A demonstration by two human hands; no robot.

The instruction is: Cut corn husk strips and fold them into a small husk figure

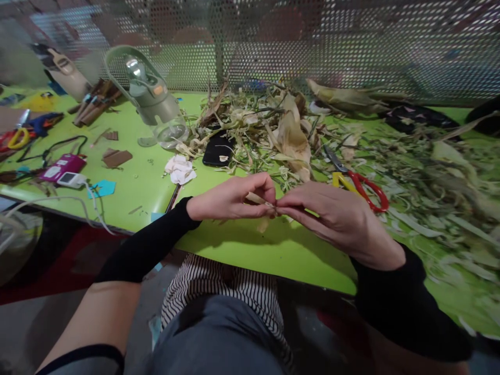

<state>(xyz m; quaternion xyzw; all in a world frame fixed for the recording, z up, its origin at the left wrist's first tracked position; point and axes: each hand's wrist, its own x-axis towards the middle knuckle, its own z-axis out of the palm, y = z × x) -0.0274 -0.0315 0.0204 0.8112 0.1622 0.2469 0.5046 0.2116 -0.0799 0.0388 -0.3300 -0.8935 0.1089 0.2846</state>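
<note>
My left hand (234, 198) and my right hand (332, 211) meet just above the table's front part, fingertips touching. Between them, both hands pinch a small pale strip of corn husk (255, 198); most of it is hidden by the fingers. Right behind the hands lies a heap of dried corn husks (295, 138) and shredded green-tan strips. Scissors (369, 190) with red handles rest beyond my right hand, partly over a yellow item. Near my left wrist are a crumpled white tissue (180, 170) and a thin dark stick (173, 198).
A black phone (216, 152) lies at the heap's edge, with a green-lidded bottle (158, 107) to its left. Further left are a magenta box (62, 167), a white cable (88, 200) and brown pieces (116, 157). A perforated metal screen (250, 47) stands along the back of the green table (250, 245).
</note>
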